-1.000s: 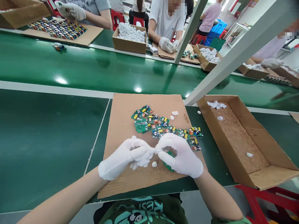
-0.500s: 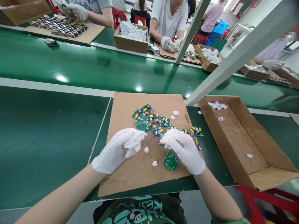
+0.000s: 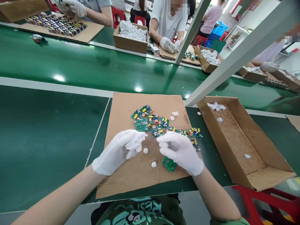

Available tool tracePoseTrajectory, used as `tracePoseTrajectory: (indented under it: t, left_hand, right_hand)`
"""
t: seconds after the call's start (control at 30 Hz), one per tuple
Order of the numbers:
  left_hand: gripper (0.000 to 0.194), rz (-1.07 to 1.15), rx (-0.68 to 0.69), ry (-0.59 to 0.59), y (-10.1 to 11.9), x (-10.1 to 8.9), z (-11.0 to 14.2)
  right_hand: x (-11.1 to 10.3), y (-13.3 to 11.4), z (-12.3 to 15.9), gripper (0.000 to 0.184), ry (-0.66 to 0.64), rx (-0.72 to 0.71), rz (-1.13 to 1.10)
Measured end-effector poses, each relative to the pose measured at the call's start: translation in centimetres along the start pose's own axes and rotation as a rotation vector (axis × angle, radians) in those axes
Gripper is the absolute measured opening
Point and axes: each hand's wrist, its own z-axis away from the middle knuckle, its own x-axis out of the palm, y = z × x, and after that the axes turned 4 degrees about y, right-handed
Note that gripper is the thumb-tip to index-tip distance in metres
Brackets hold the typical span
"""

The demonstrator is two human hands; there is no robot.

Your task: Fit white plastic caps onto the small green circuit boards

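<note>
On the cardboard sheet point(image 3: 122, 109), near its front edge, a green circuit board point(image 3: 169, 163) lies flat, partly under the right hand point(image 3: 180, 151). That hand, in a white glove, hovers over it with fingers curled loosely toward the thumb; cannot tell if anything is pinched. Left hand point(image 3: 118, 151), also gloved, rests just left of centre, fingers bunched together, fingertips pointing at a small white cap point(image 3: 145, 150) close by but not touching. A second white cap point(image 3: 153, 164) lies between the hands, just beside the board. Behind the hands, a loose pile of boards point(image 3: 154, 122) with yellow and orange parts. Farther right, an open cardboard box point(image 3: 264, 178) on the green table point(image 3: 47, 125) holds a few white caps. Across the belt, other gloved people work at boxes.
</note>
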Motion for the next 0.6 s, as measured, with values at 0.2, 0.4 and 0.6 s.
tracePoseTrajectory:
  t: [0.2, 0.4, 0.6]
  left_hand:
    - [0.040, -0.001, 0.006, -0.012, -0.16, 0.03, -0.04]
    - [0.038, -0.034, 0.028, -0.007, -0.15, 0.18, -0.07]
    - [0.037, -0.024, 0.044, -0.013, -0.11, 0.20, -0.04]
  right_hand:
    - [-0.27, -0.33, -0.08, 0.028, -0.061, -0.021, 0.083]
    - [-0.64, -0.06, 0.13, 0.049, -0.067, -0.089, 0.078]
    - [-0.35, 0.10, 0.11, 0.009, 0.031, -0.021, 0.110]
